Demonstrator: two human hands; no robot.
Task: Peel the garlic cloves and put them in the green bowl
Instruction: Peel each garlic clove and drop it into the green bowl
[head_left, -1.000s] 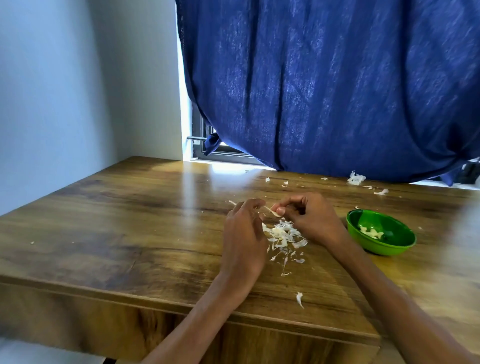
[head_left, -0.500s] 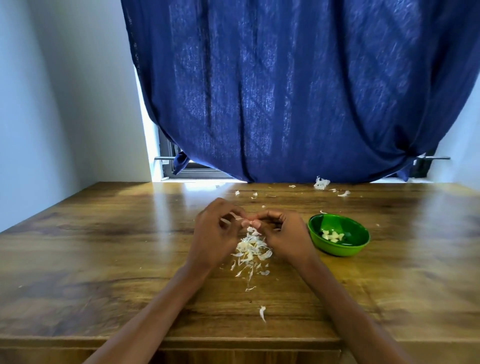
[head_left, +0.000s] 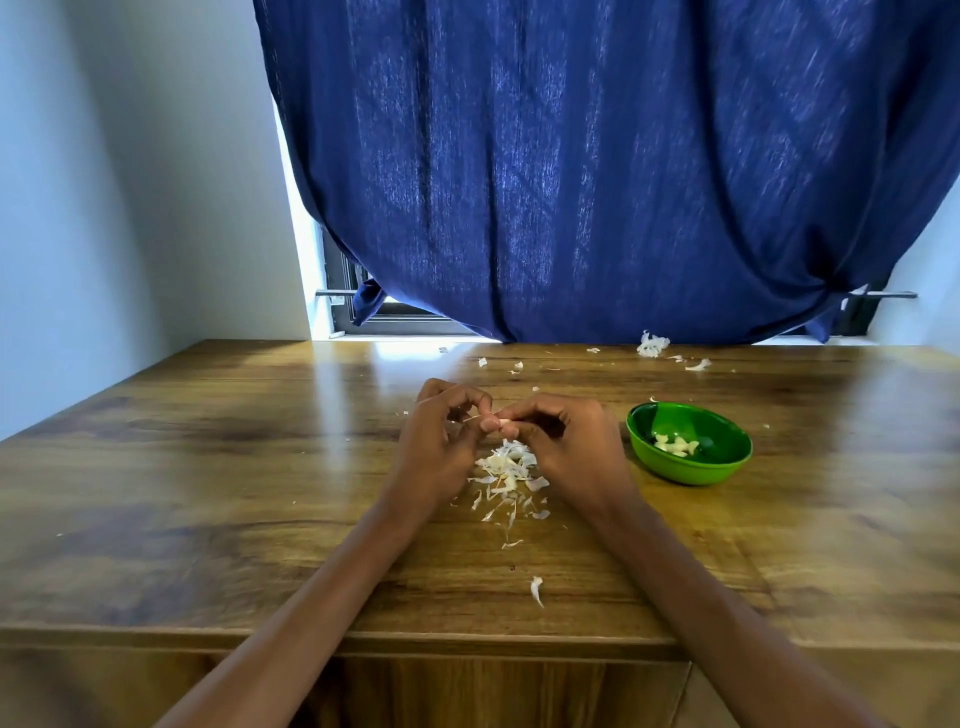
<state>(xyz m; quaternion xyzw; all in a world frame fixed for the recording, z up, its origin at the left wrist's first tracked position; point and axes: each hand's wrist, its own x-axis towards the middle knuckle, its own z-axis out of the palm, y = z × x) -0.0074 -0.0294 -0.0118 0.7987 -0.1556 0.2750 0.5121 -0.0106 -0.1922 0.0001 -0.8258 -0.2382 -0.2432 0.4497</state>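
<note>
no readable text, no labels, no numbers

hands: left hand (head_left: 441, 447) and right hand (head_left: 566, 447) meet fingertip to fingertip above the table (head_left: 208, 493), pinching a garlic clove (head_left: 501, 420) between them
peel pile (head_left: 506, 475): on the table under and just nearer than the hands
bowl (head_left: 688, 470): on the table, right of the right hand, peeled cloves (head_left: 675, 445) inside
scraps (head_left: 652, 344): far edge, behind the bowl
curtain (head_left: 597, 171): behind the table
</note>
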